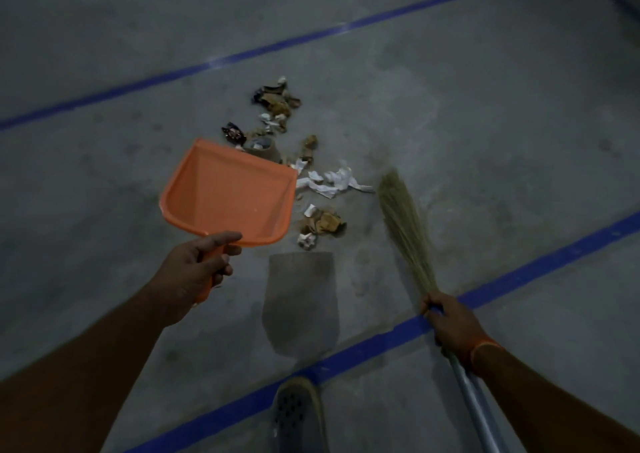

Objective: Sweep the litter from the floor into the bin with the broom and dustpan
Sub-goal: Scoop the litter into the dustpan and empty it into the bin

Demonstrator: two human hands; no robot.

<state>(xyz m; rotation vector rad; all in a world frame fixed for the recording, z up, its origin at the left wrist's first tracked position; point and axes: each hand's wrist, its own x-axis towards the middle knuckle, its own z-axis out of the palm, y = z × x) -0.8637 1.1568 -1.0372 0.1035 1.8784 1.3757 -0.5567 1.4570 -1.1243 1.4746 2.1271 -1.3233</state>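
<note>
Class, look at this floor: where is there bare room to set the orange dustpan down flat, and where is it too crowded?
Bare concrete lies left of the litter, up to the far blue line, and between litter and near blue line. It is crowded from the dustpan across to the broom.

The dustpan [227,191] is smooth orange plastic with a slight shine. The broom [405,224] has dry straw-like bristles and a smooth metal handle [474,400]. The litter [332,182] looks like crumpled paper and wrappers. The floor [485,123] is matt, rough concrete.
</note>
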